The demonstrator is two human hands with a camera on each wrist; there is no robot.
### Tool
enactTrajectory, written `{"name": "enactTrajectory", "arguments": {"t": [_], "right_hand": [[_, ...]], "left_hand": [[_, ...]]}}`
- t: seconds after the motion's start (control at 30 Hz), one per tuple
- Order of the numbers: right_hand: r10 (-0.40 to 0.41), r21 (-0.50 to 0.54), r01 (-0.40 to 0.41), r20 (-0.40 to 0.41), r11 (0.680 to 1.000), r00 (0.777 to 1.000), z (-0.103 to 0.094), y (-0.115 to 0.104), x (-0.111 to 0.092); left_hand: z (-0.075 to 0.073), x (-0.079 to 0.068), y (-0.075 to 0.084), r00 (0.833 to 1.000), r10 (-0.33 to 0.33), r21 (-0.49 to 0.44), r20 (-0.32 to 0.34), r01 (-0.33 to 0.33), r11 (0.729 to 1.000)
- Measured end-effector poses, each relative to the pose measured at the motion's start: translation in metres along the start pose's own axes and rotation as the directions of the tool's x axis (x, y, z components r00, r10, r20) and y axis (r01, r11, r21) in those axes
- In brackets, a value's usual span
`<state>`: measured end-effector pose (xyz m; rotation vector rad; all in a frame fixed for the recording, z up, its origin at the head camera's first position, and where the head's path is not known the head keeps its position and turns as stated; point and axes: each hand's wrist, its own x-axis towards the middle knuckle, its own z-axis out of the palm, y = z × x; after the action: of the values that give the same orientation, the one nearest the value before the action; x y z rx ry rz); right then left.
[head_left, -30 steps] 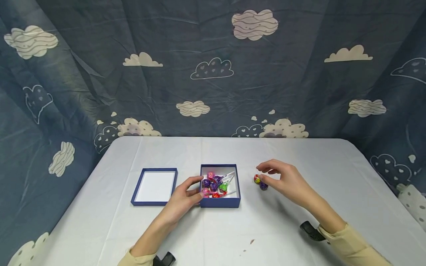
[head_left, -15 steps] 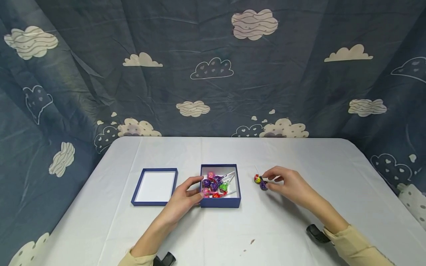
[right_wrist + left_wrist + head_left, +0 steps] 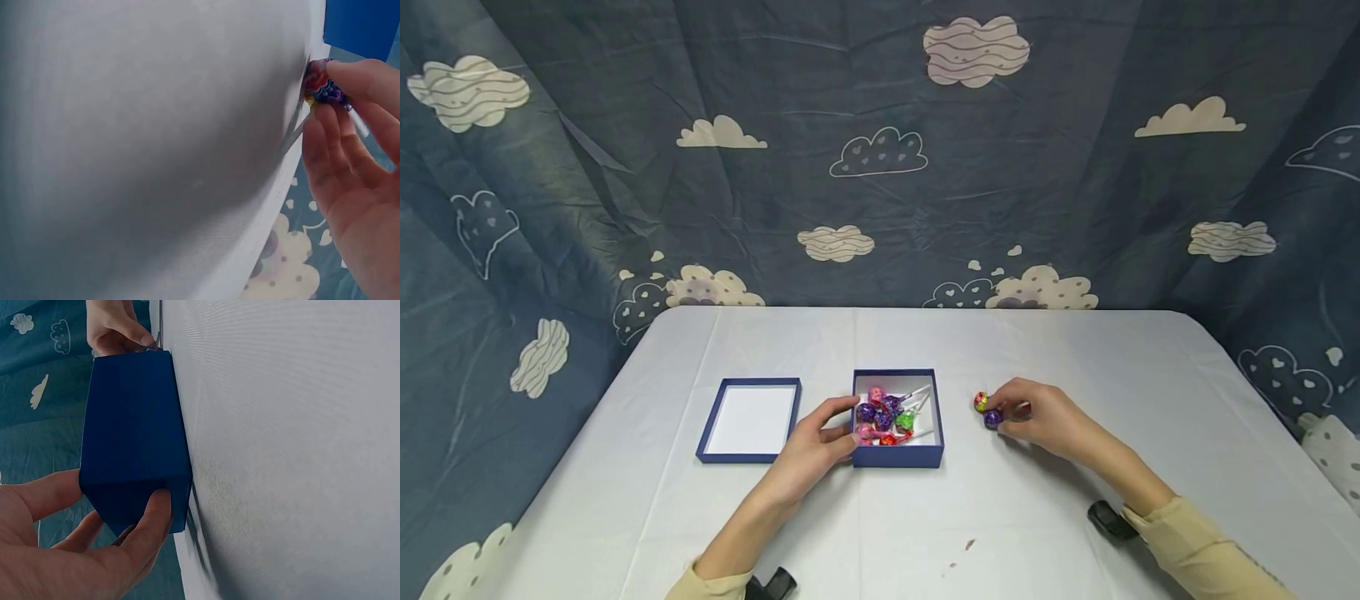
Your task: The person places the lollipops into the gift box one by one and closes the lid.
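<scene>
My left hand holds the left side of an open blue box; in the left wrist view its thumb and fingers spread over that end. Inside lie several wrapped lollipops, purple, pink, green and red, some white sticks leaning toward the right wall. Right of the box, my right hand pinches a purple-wrapped lollipop between thumb and fingertips, low over the table. Touching or close beside it is a yellow-and-red lollipop. In the right wrist view the two wrapped heads overlap, a stick angling down.
A blue-rimmed lid with a white inside lies left of the box on the white-covered table. Small brown specks show near the front. A dark cloud-print curtain stands behind the table. Dark wrist devices are on both forearms.
My right hand has come lower and closed its fingertips on the purple lollipop, after hovering over the pair. The left hand, box and lid have stayed in place.
</scene>
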<state>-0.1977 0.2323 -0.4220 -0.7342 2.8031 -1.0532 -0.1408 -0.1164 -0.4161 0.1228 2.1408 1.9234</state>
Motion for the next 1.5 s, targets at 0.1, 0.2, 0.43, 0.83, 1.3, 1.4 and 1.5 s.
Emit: {"name": "enactTrajectory", "arguments": {"t": [0.1, 0.2, 0.43, 0.83, 1.3, 1.4, 1.5], "right_hand": [[0.006, -0.004, -0.006, 0.01, 1.0, 1.0, 0.0, 0.0, 0.0], [0.016, -0.012, -0.016, 0.012, 1.0, 1.0, 0.0, 0.0, 0.001], [0.034, -0.024, -0.034, 0.022, 0.999, 0.999, 0.0, 0.0, 0.003], [0.124, -0.101, -0.117, 0.066, 0.988, 0.99, 0.0, -0.007, 0.0], [0.015, -0.182, -0.003, 0.064, 0.983, 0.998, 0.004, -0.009, -0.001], [0.054, -0.174, -0.04, 0.074, 0.984, 0.996, 0.005, -0.01, -0.001], [0.096, -0.151, -0.082, 0.089, 0.985, 0.991, 0.005, -0.012, -0.001]], "left_hand": [[0.0, 0.0, 0.001, 1.0, 0.003, 0.001, 0.0, -0.003, 1.0], [0.0, 0.0, 0.001, 1.0, 0.006, 0.002, -0.002, -0.006, 1.0], [0.001, -0.001, 0.002, 1.0, 0.009, -0.01, -0.007, -0.009, 1.0], [0.002, -0.003, 0.003, 1.0, 0.01, -0.006, -0.013, -0.01, 1.0], [0.002, -0.002, 0.002, 1.0, 0.014, -0.008, -0.01, -0.014, 1.0], [0.001, -0.002, 0.002, 1.0, 0.015, -0.008, -0.011, -0.016, 1.0], [0.001, -0.002, 0.002, 1.0, 0.012, -0.008, -0.015, -0.012, 1.0]]}}
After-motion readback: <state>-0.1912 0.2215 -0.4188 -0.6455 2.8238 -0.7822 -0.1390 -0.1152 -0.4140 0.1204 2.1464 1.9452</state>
